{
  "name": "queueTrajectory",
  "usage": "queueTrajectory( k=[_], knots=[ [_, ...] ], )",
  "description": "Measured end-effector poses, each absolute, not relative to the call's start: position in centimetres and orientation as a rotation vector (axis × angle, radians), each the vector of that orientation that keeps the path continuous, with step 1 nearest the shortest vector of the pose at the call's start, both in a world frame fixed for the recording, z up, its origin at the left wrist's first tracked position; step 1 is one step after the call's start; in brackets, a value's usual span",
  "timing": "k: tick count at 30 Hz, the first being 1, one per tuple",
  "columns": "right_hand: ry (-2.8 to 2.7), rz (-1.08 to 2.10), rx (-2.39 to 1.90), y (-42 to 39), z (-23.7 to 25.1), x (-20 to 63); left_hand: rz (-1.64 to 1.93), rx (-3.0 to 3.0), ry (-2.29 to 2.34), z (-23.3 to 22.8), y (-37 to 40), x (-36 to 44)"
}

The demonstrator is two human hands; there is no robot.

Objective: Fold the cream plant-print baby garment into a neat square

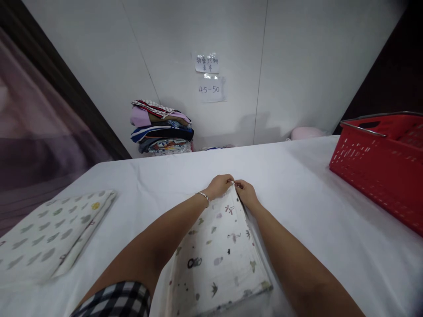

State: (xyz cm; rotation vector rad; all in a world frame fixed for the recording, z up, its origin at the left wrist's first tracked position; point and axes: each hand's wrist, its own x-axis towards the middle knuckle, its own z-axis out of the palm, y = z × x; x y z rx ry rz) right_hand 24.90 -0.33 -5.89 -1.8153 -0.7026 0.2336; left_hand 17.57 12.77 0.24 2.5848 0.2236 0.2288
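A white printed cloth (218, 251), folded into layers and patterned with small animals and plants, lies on the white-covered table (307, 198) in front of me. At its far corner my left hand (220, 186) pinches the fabric, a bracelet on that wrist. Right beside it, my right hand (247, 193) also has its fingers closed on the same corner. The two hands nearly touch, and the corner looks slightly raised between them. The cloth's near left part is partly hidden by my left forearm.
Another folded cloth (49, 233) with grey leaf-like prints lies at the left. A red plastic basket (380, 163) with a metal handle stands at the right. Beyond the table's far edge are a stack of folded fabrics (161, 127) and a wall with paper notes (211, 89).
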Motion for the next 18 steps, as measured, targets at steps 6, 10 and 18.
queueTrajectory(
  k=[6, 10, 18],
  knots=[
    [-0.721, 0.225, -1.801, -0.1, -6.4, 25.1, 0.203, 2.255, 0.319, -0.5, 12.7, 17.1],
    [-0.723, 0.246, -1.753, 0.0, -6.4, 25.2, 0.24, 2.287, 0.262, -0.7, 12.7, 16.5],
    [-0.688, 0.204, -1.71, 0.2, -6.4, 25.3, 0.309, 2.791, 0.335, -0.7, 11.3, 15.1]
  ],
)
